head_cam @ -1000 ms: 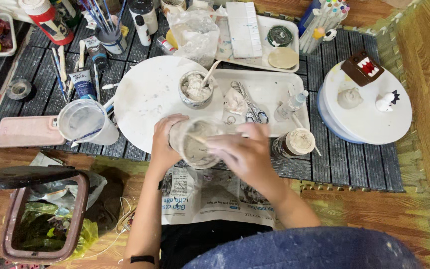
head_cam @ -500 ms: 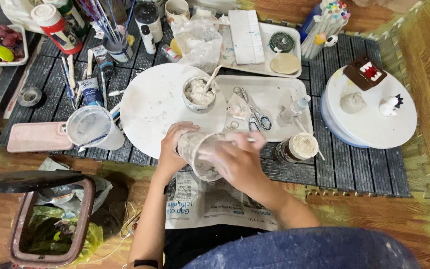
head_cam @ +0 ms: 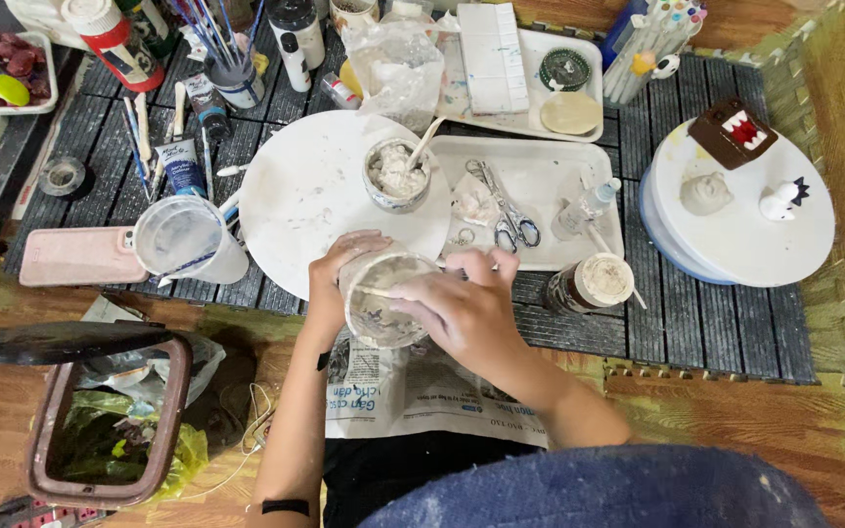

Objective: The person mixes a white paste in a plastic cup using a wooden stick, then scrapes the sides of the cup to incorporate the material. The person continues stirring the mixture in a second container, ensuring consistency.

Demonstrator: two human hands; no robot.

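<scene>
While the dark slatted surface [head_cam: 706, 323] is crowded from edge to edge, the work itself sits at its near edge, over a sheet of newspaper [head_cam: 413, 401] on the lap. Behind it lies a round white board [head_cam: 300, 196], and next to that a white rectangular tray [head_cam: 540, 186] carrying scissors [head_cam: 506, 210] and a small squeeze bottle [head_cam: 587, 203].

A clear plastic cup [head_cam: 383, 298], smeared inside with pale paste, is tilted with its mouth toward the camera. The left hand [head_cam: 330, 284] wraps round its far side and grips it firmly; the right hand [head_cam: 462, 308] is closed round a thin stick [head_cam: 378, 292] reaching into the cup.

To stir or scrape well here, I would judge that the cup should stay braced against the left palm and over the newspaper, so drips land there. Working the stick round the wall rather than only the middle should catch the paste clinging to the sides. A small bowl [head_cam: 395, 174] of similar white paste stands on the board just beyond.
</scene>
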